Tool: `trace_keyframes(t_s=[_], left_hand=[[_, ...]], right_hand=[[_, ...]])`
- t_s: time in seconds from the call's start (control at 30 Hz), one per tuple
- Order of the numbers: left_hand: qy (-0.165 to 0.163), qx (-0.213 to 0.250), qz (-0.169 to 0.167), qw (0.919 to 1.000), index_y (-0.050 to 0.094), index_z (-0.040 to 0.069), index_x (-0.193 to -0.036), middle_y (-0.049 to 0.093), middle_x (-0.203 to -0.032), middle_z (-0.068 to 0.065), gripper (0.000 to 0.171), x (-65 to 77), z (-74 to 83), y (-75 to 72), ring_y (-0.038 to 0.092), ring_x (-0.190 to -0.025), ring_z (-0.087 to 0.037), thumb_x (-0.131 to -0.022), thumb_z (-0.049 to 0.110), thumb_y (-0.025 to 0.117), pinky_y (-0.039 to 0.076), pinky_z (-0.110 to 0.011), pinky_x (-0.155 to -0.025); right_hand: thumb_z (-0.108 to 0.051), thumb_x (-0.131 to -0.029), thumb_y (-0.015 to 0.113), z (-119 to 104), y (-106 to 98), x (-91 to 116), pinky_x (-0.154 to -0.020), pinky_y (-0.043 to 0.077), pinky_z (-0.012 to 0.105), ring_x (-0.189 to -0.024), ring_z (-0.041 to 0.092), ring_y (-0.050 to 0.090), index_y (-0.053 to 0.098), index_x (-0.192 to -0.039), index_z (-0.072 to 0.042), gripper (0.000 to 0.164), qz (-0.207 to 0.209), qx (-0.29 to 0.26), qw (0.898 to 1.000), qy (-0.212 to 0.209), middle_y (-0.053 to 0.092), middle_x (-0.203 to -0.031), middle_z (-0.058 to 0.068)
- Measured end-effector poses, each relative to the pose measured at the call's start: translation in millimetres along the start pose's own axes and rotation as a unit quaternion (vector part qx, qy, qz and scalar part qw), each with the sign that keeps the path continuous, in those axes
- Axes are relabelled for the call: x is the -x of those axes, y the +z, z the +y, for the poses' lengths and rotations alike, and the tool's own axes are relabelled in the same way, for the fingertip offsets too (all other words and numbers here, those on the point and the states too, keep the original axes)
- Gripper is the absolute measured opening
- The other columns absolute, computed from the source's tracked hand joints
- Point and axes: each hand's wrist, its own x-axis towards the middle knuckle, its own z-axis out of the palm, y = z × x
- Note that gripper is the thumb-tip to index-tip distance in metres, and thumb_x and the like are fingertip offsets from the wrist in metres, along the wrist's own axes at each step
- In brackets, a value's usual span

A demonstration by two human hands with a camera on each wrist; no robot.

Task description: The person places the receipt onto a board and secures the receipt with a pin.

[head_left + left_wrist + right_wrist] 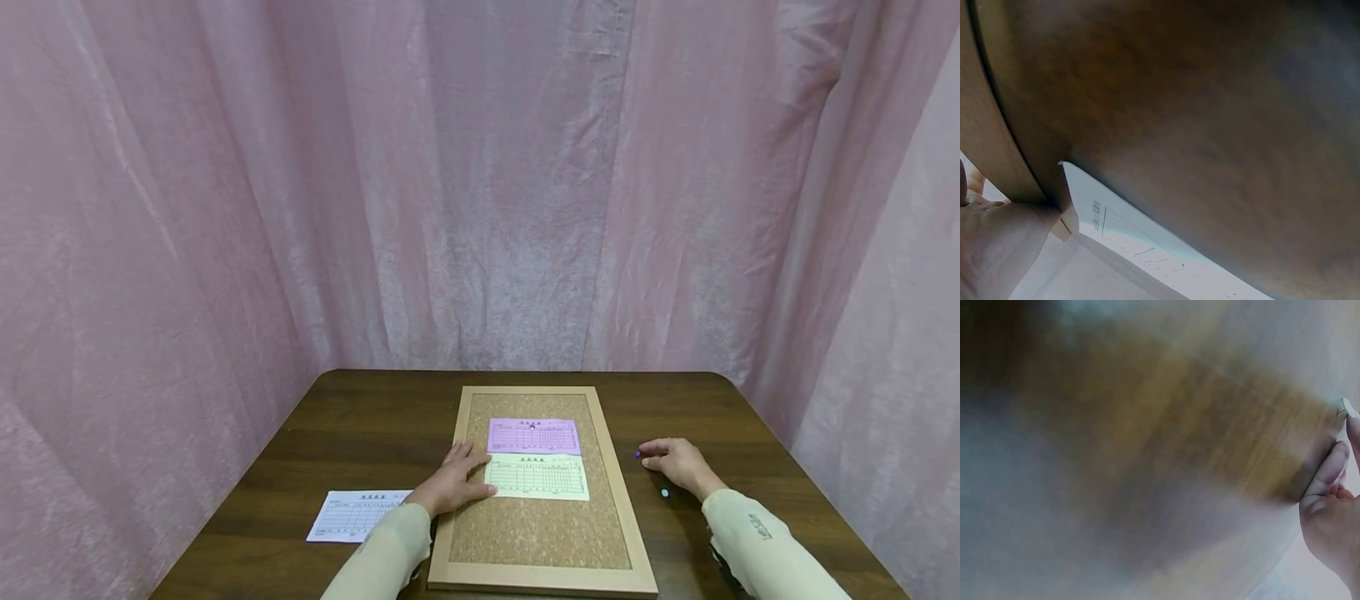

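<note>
My left hand rests spread on the left side of a wood-framed cork board, its fingertips and thumb on the left edge of a pale green printed slip. Above that slip lies a purple printed slip with a small pin head near its top. Right of the board, my right hand reaches low over the table, thumb and forefinger apart. Just at their tips is a small purple pushpin. A teal pushpin lies nearer me, below that hand.
A white printed slip lies on the dark wooden table left of the board, partly behind my left forearm. Pink curtains hang behind the table and on both sides.
</note>
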Motion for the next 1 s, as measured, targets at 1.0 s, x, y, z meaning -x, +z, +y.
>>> trace_keyframes(t_s=[1.0], left_hand=[[-0.002,0.004,0.003,1.0,0.052,0.009,-0.144,0.018,-0.161,-0.024,0.063,0.2,0.5,0.5,0.006,-0.149,-0.041,-0.09,0.034,0.074,0.015,-0.064,-0.113]], right_hand=[[-0.024,-0.091,0.072,-6.7,4.0,-2.8,-0.087,0.045,0.057,-0.101,0.042,0.062,0.072,-0.106,-0.002,0.027,0.023,0.042,0.999,0.014,0.071,-0.103,0.016]])
